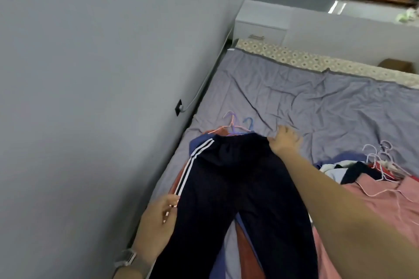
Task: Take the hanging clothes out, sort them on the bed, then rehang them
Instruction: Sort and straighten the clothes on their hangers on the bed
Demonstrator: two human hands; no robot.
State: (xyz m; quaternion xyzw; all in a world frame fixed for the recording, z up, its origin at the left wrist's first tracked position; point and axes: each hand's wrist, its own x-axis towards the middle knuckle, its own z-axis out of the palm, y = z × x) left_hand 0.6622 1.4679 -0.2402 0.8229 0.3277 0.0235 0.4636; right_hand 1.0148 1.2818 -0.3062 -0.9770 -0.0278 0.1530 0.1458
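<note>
Lying flat in the lower middle of the frame, a pair of dark navy trousers [235, 188] with white side stripes is spread on the bed [294, 102], waistband toward the top and legs running off the bottom edge. The trousers rest on top of other clothes: a blue garment [199, 142] and a rust-red garment [247, 249] show from under them, and pink and blue hangers [238, 123] stick out just above the waistband.

The left hand [158, 215], at the lower left with a watch [125, 258] on the wrist, holds the striped side seam of the trousers; its fingers curl round the edge of the cloth. The right hand [286, 140] reaches across from the lower right and sits at the right corner of the waistband. Its fingers look spread and fairly straight over the sheet, but whether the thumb pinches the waistband cannot be told.

At the right edge lies a second heap: a pink garment [374, 201] with darker clothes [353, 171] just above it and a bunch of pale hangers [381, 156] on top. The grey sheet is creased. A grey wall [90, 75] fills the left of the frame, with a black socket [178, 107] low on it, and a white cabinet [260, 27] stands beyond the bed at the upper middle.
</note>
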